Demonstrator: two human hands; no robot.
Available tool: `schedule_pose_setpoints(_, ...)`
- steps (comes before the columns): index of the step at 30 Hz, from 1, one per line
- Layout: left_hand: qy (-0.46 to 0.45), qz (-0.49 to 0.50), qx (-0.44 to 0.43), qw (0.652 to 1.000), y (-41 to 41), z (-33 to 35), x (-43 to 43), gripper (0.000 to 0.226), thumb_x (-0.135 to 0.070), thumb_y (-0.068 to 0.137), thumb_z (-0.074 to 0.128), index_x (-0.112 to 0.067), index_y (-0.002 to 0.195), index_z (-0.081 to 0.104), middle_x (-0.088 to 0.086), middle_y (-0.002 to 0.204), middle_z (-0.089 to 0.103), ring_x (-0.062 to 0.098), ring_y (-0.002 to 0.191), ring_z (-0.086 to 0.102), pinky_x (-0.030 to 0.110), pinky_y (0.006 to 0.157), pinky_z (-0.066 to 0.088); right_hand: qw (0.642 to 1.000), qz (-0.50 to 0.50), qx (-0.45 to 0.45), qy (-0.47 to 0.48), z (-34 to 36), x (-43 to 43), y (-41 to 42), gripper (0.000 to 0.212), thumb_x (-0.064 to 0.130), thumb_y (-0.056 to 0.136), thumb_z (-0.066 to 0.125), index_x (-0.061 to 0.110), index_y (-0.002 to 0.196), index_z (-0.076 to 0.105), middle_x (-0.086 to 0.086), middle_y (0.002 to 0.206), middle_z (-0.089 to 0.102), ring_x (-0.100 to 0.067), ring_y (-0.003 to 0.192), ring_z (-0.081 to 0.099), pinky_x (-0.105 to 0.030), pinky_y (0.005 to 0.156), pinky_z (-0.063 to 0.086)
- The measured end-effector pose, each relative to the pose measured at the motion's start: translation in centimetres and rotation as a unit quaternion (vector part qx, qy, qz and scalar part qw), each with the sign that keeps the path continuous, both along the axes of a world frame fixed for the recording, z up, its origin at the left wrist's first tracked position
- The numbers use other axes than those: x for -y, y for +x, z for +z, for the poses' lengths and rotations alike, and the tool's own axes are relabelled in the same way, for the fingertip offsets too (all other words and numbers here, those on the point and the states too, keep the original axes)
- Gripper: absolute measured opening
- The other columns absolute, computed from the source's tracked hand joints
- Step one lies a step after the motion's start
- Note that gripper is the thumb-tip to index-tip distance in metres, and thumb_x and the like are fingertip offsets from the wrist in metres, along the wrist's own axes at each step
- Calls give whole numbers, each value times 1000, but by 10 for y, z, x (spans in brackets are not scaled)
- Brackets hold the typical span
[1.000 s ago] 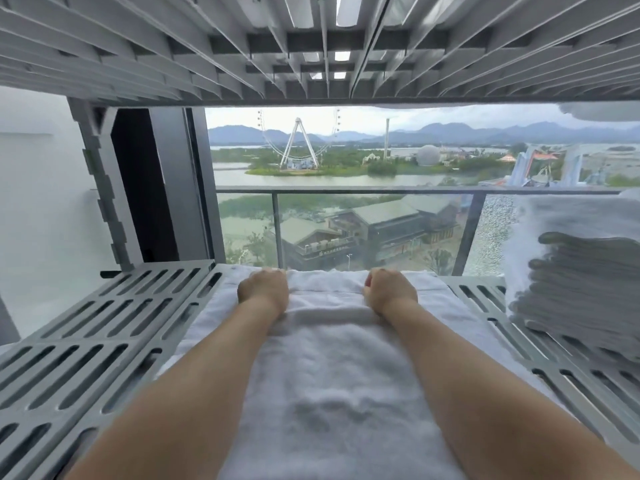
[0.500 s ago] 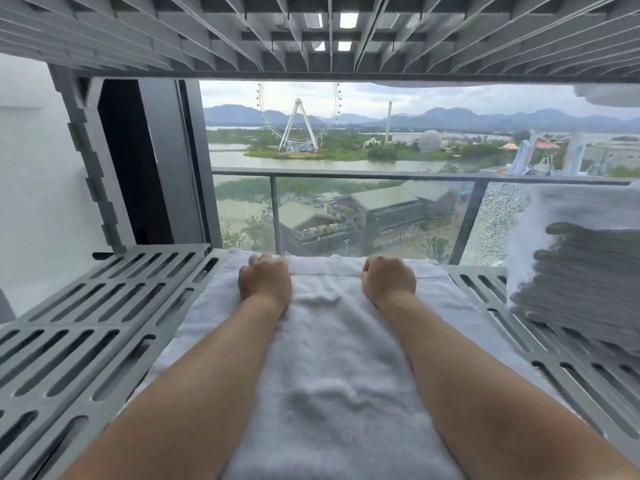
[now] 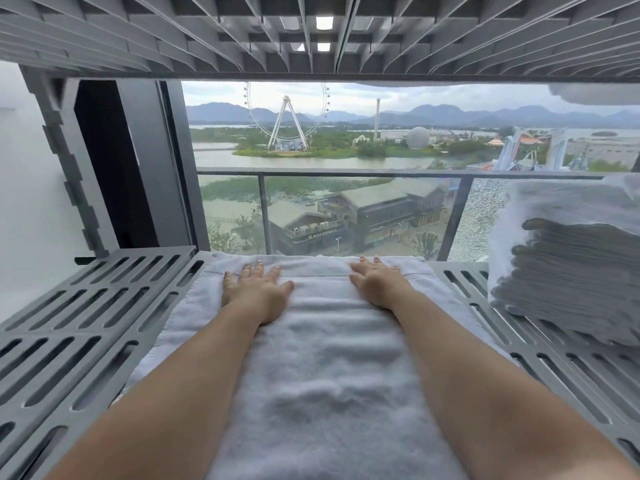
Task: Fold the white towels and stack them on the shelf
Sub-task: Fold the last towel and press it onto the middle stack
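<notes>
A folded white towel (image 3: 322,358) lies flat on the grey slotted shelf (image 3: 86,323), running from the near edge to the far edge by the window. My left hand (image 3: 258,289) lies palm down on its far left part, fingers spread and straight. My right hand (image 3: 375,282) lies the same way on its far right part. Both forearms stretch over the towel. To the right stands a stack of folded white towels (image 3: 568,268), its folded edges facing me.
Another slotted shelf (image 3: 311,36) hangs close overhead. A grey upright post (image 3: 65,161) stands at the back left. Behind the shelf is a window with a glass balcony rail (image 3: 346,173). Bare shelf slats lie left of the towel.
Both hands were curled into fists at the towel's far end; now the fingers are spread flat on it. The view has tilted slightly upward.
</notes>
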State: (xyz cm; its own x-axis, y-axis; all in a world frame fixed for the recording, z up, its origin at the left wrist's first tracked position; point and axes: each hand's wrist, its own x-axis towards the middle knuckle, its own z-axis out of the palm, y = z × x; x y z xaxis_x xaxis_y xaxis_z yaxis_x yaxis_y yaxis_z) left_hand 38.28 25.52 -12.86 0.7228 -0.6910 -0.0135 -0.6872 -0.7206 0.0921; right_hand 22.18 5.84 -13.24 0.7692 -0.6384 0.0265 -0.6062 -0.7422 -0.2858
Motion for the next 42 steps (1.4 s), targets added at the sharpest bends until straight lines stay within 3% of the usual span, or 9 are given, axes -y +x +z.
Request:
schedule_pose_setpoints(3, -7, -3, 3, 1000, 1, 0, -1, 66, -64, 98, 12, -38, 158, 7, -2, 167, -5, 20, 154, -5, 52, 121, -7, 984, -60, 164, -33, 3, 8, -15, 41, 12, 96, 43, 23, 130, 63, -9, 133, 63, -28, 123, 56, -37, 103, 43)
schedule_pose_setpoints(5, -8, -16, 8, 1000, 1, 0, -1, 66, -63, 98, 12, -38, 158, 8, -2, 168, -4, 20, 154, -5, 53, 121, -6, 965, -152, 196, -89, 7, 17, -26, 44, 0, 89, 44, 17, 122, 67, -12, 114, 71, -31, 107, 63, -36, 85, 51)
schedule_pose_setpoints(12, 28, -46, 0, 999, -10, -5, -13, 74, -72, 94, 10, -38, 158, 0, -2, 167, -11, 19, 153, -12, 54, 120, -11, 977, -186, 14, -103, 15, 17, -34, 43, 10, 95, 35, 18, 133, 54, -11, 133, 54, -30, 120, 52, -37, 87, 46)
schedule_pose_setpoints(16, 36, -53, -5, 998, -26, -2, -29, 73, -71, 95, 10, -37, 158, -2, -3, 167, -12, 19, 153, -14, 54, 120, -11, 968, -203, -8, -147, 7, -1, -57, 46, 11, 98, 30, 18, 139, 49, -13, 136, 48, -33, 121, 49, -40, 89, 47)
schedule_pose_setpoints(20, 50, -75, -14, 996, -41, 0, -50, 73, -70, 96, 11, -36, 158, -3, -3, 167, -13, 20, 153, -14, 54, 120, -11, 962, -229, -51, -139, 10, -25, -76, 46, 9, 96, 36, 17, 140, 47, -12, 140, 43, -33, 123, 49, -40, 75, 45)
schedule_pose_setpoints(26, -4, -71, -16, 997, -44, 29, -42, 65, -60, 100, 30, -28, 157, 24, 6, 167, 11, 25, 153, 9, 57, 121, 7, 962, -202, 90, -163, 33, -42, -70, 35, 3, 88, 49, 11, 119, 65, -15, 122, 56, -34, 100, 63, -38, 73, 52)
schedule_pose_setpoints(29, -70, -97, -3, 993, -62, 31, -19, 60, -54, 100, 37, -24, 153, 33, 5, 162, 26, 26, 148, 24, 52, 119, 20, 974, -176, 67, -125, 32, -41, -57, 39, 1, 89, 46, 14, 121, 64, -13, 120, 62, -32, 104, 63, -40, 81, 55)
schedule_pose_setpoints(36, -93, -84, 0, 992, -75, -9, -7, 60, -54, 98, 31, -29, 152, 33, 6, 163, 26, 24, 151, 19, 51, 122, 11, 973, -222, 41, -43, 21, -28, -49, 31, 7, 89, 48, 10, 117, 60, -11, 117, 64, -29, 103, 63, -33, 67, 46)
schedule_pose_setpoints(42, -103, -80, 5, 991, -76, -9, -7, 59, -52, 99, 31, -29, 153, 33, 4, 164, 25, 22, 151, 17, 50, 122, 10, 973, -229, 12, 19, 34, -20, -51, 29, 13, 84, 53, 9, 112, 59, -10, 108, 66, -28, 94, 64, -34, 75, 56)
